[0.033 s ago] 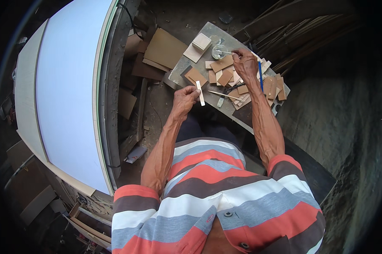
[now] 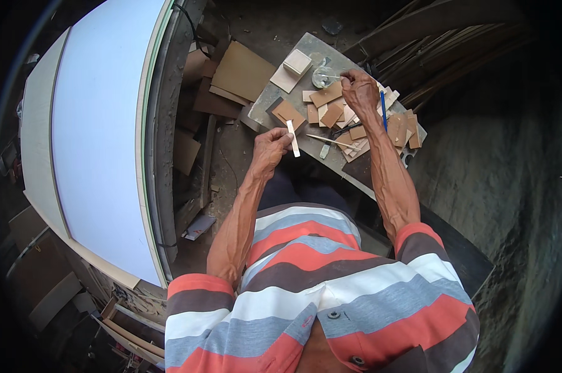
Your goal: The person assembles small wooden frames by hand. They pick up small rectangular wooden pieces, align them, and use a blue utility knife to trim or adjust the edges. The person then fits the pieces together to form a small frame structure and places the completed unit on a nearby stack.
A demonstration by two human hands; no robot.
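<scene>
My left hand [image 2: 271, 149] is closed and pinches a short, pale wooden strip [image 2: 293, 138] just off the near edge of the bench. Over the bench, my right hand [image 2: 360, 90] is closed on a thin, light stick [image 2: 335, 77]. The stick's far end reaches into a small clear cup [image 2: 321, 76], whose contents I cannot make out. Between and below my hands lie several brown and pale wood pieces [image 2: 332, 113]. A pointed wooden stick [image 2: 330, 141] lies near the front edge, beside a small pale block [image 2: 324, 151].
A small box-like block [image 2: 297, 61] sits on a pale board at the bench's far left. A blue pen-like stick [image 2: 383, 110] lies beside my right wrist. Large white panel [image 2: 106, 137] stands at left, with board offcuts [image 2: 242, 69] on the floor between it and the bench [image 2: 261, 107].
</scene>
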